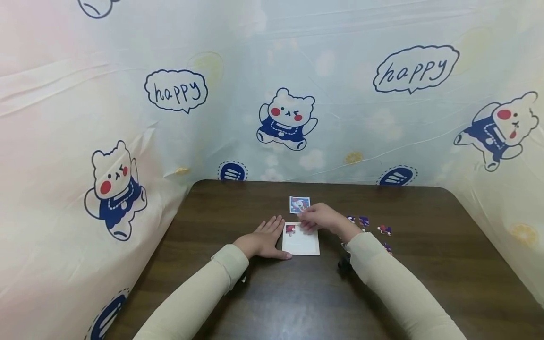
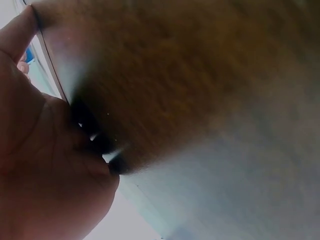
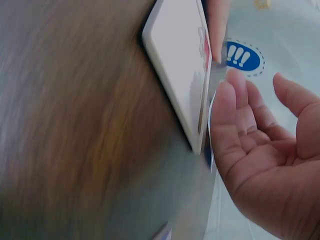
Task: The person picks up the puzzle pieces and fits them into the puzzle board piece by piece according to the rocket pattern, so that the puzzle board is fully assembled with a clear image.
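Observation:
A white puzzle tray [image 1: 301, 245] lies on the table, with a red-and-purple puzzle piece [image 1: 290, 229] in its upper left corner. My left hand [image 1: 264, 240] rests palm down along the tray's left side, fingers stretched out and thumb near the lower left corner. Over the tray's upper right part, my right hand [image 1: 326, 218] hovers with loosely bent fingers. In the right wrist view this hand [image 3: 260, 145] shows its thumb apart from the fingers and nothing between them. Just beyond the tray lies a small picture card [image 1: 298, 204], partly covered by the right fingertips.
Several loose puzzle pieces [image 1: 384, 230] lie to the right of the tray, some hidden behind the right forearm. The brown table [image 1: 238, 203] meets a printed cloth [image 1: 272, 56] at the back and sides.

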### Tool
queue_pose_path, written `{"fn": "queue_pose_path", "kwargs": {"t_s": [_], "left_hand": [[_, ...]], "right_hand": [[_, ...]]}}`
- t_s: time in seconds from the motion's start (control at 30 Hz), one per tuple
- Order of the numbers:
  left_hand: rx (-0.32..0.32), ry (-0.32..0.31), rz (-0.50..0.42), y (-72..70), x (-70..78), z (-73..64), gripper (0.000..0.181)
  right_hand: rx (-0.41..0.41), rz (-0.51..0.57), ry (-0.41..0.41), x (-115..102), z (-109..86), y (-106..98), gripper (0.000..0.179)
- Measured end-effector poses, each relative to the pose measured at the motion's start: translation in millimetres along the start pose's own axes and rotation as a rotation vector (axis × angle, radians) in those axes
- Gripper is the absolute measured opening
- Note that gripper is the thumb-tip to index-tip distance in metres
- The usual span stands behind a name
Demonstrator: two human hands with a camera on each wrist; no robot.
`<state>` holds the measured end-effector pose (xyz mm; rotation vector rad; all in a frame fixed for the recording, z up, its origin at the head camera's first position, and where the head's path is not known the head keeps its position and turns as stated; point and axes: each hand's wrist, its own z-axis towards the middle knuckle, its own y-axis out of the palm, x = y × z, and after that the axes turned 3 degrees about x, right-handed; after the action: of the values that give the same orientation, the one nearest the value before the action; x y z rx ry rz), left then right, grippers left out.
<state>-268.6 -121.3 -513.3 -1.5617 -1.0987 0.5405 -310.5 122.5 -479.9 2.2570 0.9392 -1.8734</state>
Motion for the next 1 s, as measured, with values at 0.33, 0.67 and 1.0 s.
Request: {"fn": "queue_pose_path", "kwargs": {"t_s": [0.33,0.67,1.0], "left_hand": [[-0.013,-0.014,0.027,4.8,-4.2,5.5,0.130],[-0.009,-0.037,0.042,15.6,-6.3,14.8,0.132],[-0.007,-0.039,0.057,17.0,-6.8,15.3,0.129]], "right_hand": [[-0.038,0.042,-0.015,4.2,-11.7,-30.8,0.044],[-0.015,0.012,-0.055,20.7,-29.1,-70.0,0.050],[0.048,-0.036,-0.093,38.5,-49.7,-107.3,0.048]]}}
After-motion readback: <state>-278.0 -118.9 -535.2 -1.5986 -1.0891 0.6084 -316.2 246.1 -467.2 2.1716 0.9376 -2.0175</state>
